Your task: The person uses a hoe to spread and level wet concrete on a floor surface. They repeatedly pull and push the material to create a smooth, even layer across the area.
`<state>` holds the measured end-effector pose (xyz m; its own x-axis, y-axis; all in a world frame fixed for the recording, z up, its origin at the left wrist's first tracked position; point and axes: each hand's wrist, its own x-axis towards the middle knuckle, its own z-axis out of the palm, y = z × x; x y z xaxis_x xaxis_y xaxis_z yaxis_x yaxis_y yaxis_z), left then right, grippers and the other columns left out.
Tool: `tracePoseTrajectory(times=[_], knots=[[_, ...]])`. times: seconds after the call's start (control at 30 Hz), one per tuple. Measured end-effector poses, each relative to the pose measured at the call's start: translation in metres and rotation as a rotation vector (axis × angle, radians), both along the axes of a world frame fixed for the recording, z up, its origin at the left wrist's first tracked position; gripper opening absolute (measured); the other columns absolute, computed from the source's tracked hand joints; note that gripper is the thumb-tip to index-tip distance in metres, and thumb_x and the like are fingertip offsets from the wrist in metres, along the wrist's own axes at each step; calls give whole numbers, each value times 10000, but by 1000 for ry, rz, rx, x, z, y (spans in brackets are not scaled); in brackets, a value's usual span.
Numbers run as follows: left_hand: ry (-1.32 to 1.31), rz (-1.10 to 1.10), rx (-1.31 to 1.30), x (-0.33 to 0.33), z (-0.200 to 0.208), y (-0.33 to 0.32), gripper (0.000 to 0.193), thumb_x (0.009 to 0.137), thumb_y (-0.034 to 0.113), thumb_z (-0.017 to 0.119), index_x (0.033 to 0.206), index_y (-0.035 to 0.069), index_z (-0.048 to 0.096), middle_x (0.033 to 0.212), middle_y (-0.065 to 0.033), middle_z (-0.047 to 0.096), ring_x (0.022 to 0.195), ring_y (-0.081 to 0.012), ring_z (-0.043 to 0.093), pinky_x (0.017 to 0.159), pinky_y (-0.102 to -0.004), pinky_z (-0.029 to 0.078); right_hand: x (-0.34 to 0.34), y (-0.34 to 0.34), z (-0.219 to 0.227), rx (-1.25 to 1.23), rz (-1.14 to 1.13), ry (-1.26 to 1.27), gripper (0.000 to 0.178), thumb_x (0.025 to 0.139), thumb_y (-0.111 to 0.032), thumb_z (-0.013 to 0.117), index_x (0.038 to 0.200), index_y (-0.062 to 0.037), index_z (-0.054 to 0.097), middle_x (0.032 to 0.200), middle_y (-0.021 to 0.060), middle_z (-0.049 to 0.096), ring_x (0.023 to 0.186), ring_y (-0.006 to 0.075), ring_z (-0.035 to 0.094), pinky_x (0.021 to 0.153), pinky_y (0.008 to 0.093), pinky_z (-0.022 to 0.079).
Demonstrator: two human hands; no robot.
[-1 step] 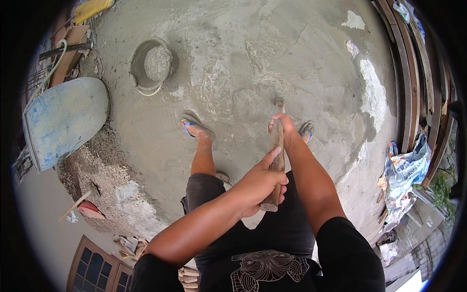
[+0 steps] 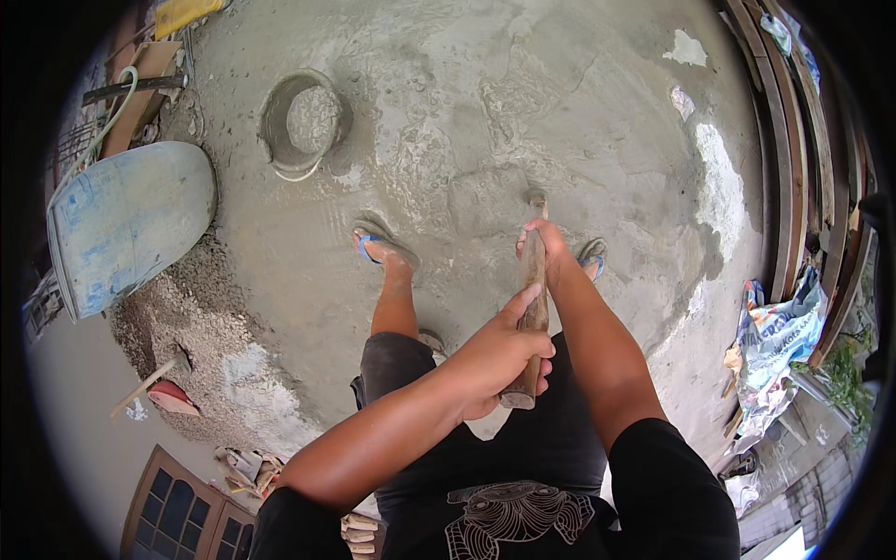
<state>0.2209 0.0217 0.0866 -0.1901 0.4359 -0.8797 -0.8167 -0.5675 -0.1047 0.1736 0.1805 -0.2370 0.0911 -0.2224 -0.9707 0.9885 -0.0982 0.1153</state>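
Observation:
Both my hands are closed around the thick wooden handle of a hoe (image 2: 534,261), which points away from me. My left hand (image 2: 504,359) grips it near the butt end, close to my body. Farther along, my right hand (image 2: 544,245) holds it just short of the metal socket. The hoe's head lies in wet grey mortar (image 2: 411,140) spread over the ground. A flat, roughly rectangular blade shape, coated in mortar, shows left of the socket; its edges blend into the mix.
A bucket (image 2: 276,126) with mortar inside stands at the far left. Beyond my left foot are a blue wheelbarrow tray (image 2: 131,224) and a gravel heap (image 2: 201,317) with a wooden-handled tool (image 2: 149,385) stuck in it. Long timbers (image 2: 779,140) and a crumpled sack (image 2: 779,331) line the right.
The surroundings sit slightly farther right in the view, by a very small amount. Both hands keep the same grip on the hoe.

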Motion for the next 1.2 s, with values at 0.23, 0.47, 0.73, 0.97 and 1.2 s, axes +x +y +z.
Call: tracePoseTrajectory(times=[0.23,0.47,0.73,0.97,1.2], knots=[[329,185,88,34,117,-130,847,888,61,553,1572,168,65,986,-97,512,760,-174,597,600,-308,570,-41,-147,130,4,380,162,302,763,-178,581,1015,-37,492,790,124,567,678,282,573,640,438,506],[778,155,-198,122,231,-247,912,926,225,598,1549,46,-43,1108,-124,570,844,-164,616,643,-313,555,-49,-325,302,33,558,348,290,798,-161,569,1024,-15,461,807,140,534,680,275,572,602,423,513],[560,179,-339,298,184,-307,1173,687,-65,678,1577,209,-36,1172,-148,589,827,-222,636,734,-336,541,74,-440,311,3,513,681,235,823,-83,551,1008,26,458,823,141,511,641,261,576,537,419,509],[-244,-806,-1001,416,-113,-238,1028,670,105,733,1549,298,238,1299,-57,600,1253,-295,514,1034,-552,366,203,-475,144,22,645,597,351,788,41,573,1109,1,436,891,132,509,742,250,579,601,405,512],[-126,-710,-1155,405,-194,-166,787,660,143,708,1412,220,494,1279,-85,607,1253,-278,512,1088,-447,321,176,-405,118,-302,333,560,281,784,34,585,1037,-27,479,822,108,527,663,215,555,561,376,502]])
